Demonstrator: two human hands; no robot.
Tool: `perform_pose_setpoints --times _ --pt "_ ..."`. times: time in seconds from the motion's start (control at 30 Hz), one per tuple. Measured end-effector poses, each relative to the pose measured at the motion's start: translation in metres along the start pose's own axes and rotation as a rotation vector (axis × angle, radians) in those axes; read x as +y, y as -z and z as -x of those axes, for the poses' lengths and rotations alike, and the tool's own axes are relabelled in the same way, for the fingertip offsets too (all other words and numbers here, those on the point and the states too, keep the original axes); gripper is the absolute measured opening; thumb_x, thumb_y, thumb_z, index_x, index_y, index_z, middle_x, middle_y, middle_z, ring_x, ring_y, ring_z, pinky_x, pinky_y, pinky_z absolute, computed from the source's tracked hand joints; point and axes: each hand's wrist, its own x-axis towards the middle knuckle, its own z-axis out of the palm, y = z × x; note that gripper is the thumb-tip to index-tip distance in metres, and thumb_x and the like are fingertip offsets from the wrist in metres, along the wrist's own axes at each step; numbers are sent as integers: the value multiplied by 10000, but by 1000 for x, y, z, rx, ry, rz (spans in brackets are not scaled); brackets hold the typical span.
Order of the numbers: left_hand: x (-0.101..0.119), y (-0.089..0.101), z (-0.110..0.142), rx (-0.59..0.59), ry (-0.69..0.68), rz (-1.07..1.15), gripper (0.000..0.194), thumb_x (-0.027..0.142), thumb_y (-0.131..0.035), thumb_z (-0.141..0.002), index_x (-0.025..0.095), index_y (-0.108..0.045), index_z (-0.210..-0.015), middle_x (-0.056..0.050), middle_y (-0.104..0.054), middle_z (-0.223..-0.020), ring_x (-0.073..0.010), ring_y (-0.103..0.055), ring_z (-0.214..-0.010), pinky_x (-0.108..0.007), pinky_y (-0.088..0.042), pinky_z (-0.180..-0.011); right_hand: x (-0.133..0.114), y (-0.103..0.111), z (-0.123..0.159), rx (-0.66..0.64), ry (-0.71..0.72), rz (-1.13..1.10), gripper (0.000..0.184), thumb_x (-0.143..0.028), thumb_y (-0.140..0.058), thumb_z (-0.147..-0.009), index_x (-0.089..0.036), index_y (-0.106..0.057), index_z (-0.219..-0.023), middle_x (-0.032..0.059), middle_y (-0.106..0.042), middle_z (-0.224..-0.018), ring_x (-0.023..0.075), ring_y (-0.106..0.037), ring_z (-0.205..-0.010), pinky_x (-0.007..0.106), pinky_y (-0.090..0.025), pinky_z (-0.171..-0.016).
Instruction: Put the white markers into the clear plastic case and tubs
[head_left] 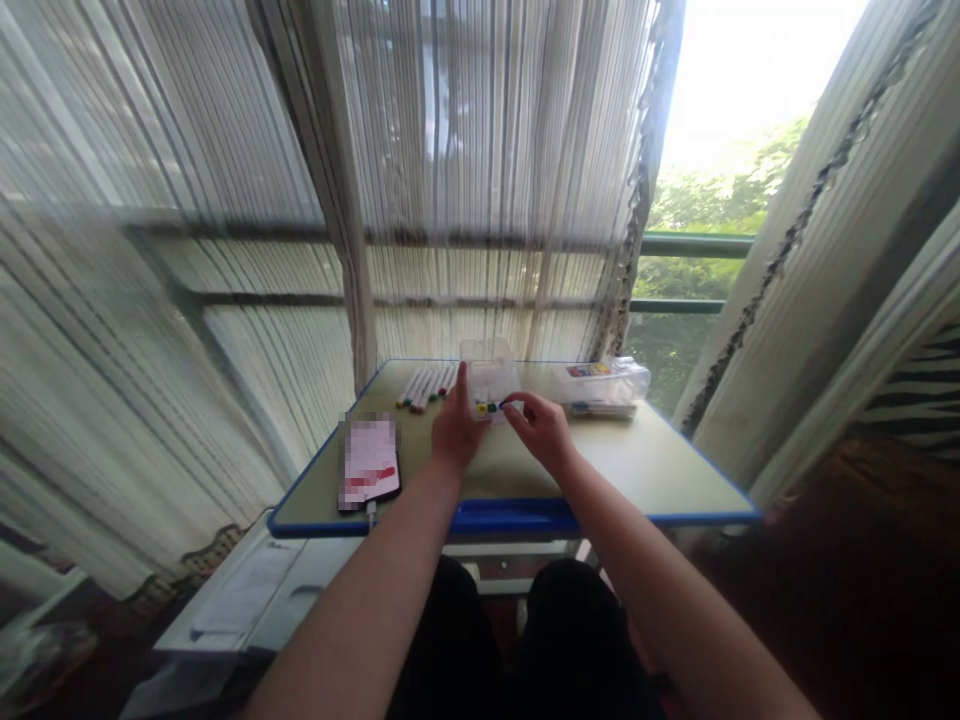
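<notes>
My left hand point(456, 430) grips the left side of a clear plastic case point(495, 378) and tilts it up over the table, its lid raised at the far end. Yellow and green marker ends point(486, 408) show along the near edge inside. At the near right corner of the case, the thumb and forefinger of my right hand point(541, 428) pinch a blue-ended marker point(504, 405); the rest of its body is hard to see. Left of the case, several white markers point(427, 386) with coloured caps lie side by side, partly behind my left hand.
The blue-edged table point(645, 480) carries a phone point(369, 462) with a cable plugged in at the near left. A second clear case point(604, 380) lies at the right, with white markers point(604, 409) along its near side. Sheer curtains point(465, 200) hang behind the table.
</notes>
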Motion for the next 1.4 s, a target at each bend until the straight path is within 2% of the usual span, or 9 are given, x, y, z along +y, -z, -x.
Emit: perform_pose_setpoints --times 0.27,0.47,0.67,0.9,1.0,1.1,1.23,1.33,1.4 --pt "2 1 0 -54 -1 -23 821 349 -567 -805 138 -127 -1464 -177 -552 -1253 -252 -596 -1059 -323 -516 -804 5 -1 0 24 -9 88 291 -420 -571 -800 -179 -604 -640 -77 -325 -465 61 -294 -434 195 -271 -464" --pt "3 0 0 -47 30 -47 814 340 -575 -800 127 -153 -1462 -186 -520 -1297 -258 -584 -1087 -318 -527 -787 7 -1 0 -4 -5 36 267 -422 -592 -797 -175 -694 -797 -73 -333 -468 65 -316 -435 198 -288 -465" --pt "1 -1 1 -53 59 -4 858 311 -605 -775 143 -130 -1469 -186 -430 -1399 -281 -549 -1152 -342 -528 -812 10 -1 -2 -55 19 -65 291 -401 -570 -814 -176 -748 -868 -19 -511 -513 85 -410 -451 217 -346 -469" --pt "0 -1 1 -40 45 66 876 321 -617 -767 161 -115 -1467 -183 -424 -1406 -283 -538 -1169 -344 -509 -853 10 -2 -2 -69 -8 -133 305 -404 -559 -824 -160 -727 -898 -30 -490 -509 83 -407 -454 211 -343 -471" --pt "0 -2 -1 -31 53 96 907 267 -645 -736 165 -114 -1464 -183 -446 -1389 -282 -539 -1170 -347 -499 -878 14 -3 0 66 13 -53 307 -390 -479 -874 -155 -672 -920 -36 -492 -531 81 -406 -470 204 -348 -497" --pt "-1 -3 -2 -7 88 131 921 214 -661 -713 174 -123 -1459 -181 -476 -1363 -281 -554 -1154 -349 -493 -893 25 -7 -1 215 -42 145 296 -332 -375 -919 -156 -612 -941 20 -589 -675 121 -514 -595 231 -409 -598" --pt "-4 -1 -2 39 137 209 953 261 -676 -708 172 -99 -1462 -181 -527 -1310 -291 -568 -1135 -370 -496 -889 41 -15 -6 -109 -150 443 283 -223 -388 -895 -141 -610 -1050 124 -635 -1040 209 -564 -979 313 -425 -873" --pt "-4 2 0 56 143 270 1002 264 -684 -697 170 -51 -1469 -191 -504 -1331 -290 -538 -1177 -387 -480 -921 47 -21 -9 -334 -228 550 438 -218 -398 -885 -158 -468 -1313 109 -463 -1381 243 -416 -1253 362 -337 -1028" --pt "-3 4 1 63 135 303 1009 249 -680 -697 183 -36 -1471 -186 -473 -1363 -280 -505 -1216 -393 -462 -953 47 -23 -10 -467 -277 566 492 -258 -373 -901 -183 -379 -1387 74 -359 -1469 244 -328 -1334 378 -306 -1063"
